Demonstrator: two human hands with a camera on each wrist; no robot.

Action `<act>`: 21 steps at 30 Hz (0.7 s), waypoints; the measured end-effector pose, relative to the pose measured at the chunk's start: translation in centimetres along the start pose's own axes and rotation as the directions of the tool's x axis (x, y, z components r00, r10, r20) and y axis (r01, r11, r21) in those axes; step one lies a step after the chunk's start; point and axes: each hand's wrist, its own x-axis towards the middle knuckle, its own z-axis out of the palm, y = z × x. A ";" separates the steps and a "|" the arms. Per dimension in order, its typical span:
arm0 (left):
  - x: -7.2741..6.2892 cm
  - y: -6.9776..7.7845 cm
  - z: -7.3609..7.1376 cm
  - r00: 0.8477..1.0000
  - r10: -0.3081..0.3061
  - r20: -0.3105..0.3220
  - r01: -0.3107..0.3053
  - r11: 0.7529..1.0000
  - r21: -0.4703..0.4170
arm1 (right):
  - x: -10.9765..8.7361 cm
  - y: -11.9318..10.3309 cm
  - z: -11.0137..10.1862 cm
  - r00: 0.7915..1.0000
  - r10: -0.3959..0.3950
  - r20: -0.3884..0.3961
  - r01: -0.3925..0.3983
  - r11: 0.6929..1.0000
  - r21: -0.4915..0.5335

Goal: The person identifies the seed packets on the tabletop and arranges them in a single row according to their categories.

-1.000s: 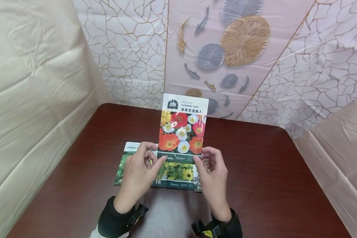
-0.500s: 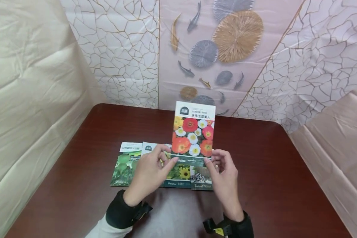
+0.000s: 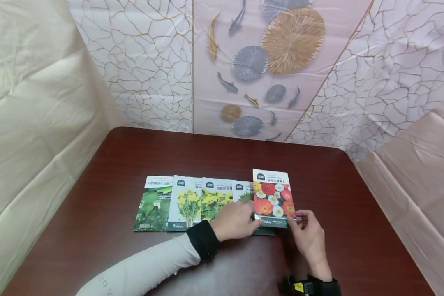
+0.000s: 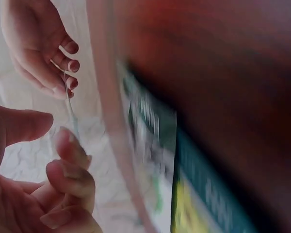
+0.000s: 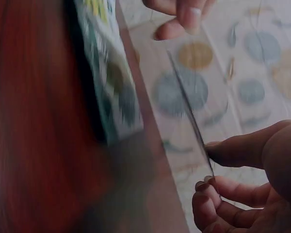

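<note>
My right hand (image 3: 311,234) pinches the lower right corner of a poppy seed packet (image 3: 274,199), its front showing red, orange and white flowers. In the right wrist view, thumb and fingertips close on the packet's thin edge (image 5: 189,107). My left hand (image 3: 234,220) is at the packet's lower left corner; a small gap shows between its fingers (image 5: 191,17) and the packet in the right wrist view. Its thumb and fingers are apart in the left wrist view. Beneath the held packet, a fourth seed packet (image 3: 241,189) is partly hidden by it and by my left hand.
Left of that, a green-leaf packet (image 3: 153,207), a white packet with yellow flowers (image 3: 186,201) and a yellow-daisy packet (image 3: 215,197) lie in an overlapping row on the dark red-brown table (image 3: 163,152). Patterned cloth (image 3: 155,82) hangs behind the table.
The poppy packet has moved right and down, from over the middle of the row to its right end. My left hand has come off its edge; my right hand keeps hold.
</note>
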 end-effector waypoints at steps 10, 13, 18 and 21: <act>1.0 0.6 2.1 0.993 -0.003 0.120 0.010 0.998 -0.054 | 0.2 2.1 -0.2 0.996 0.069 0.050 -0.066 0.996 -0.064; 1.1 0.4 2.6 0.991 -0.017 0.130 0.022 0.999 -0.042 | 0.4 2.3 0.1 0.996 0.071 0.048 -0.068 0.996 -0.066; 1.2 0.5 2.9 0.993 -0.014 0.120 0.017 0.999 -0.028 | 0.5 2.7 0.3 0.996 0.068 0.055 -0.064 0.995 -0.080; 1.0 0.4 2.4 0.997 0.002 0.078 0.000 1.000 -0.020 | 0.4 2.7 0.3 0.998 0.065 0.019 -0.063 0.995 -0.079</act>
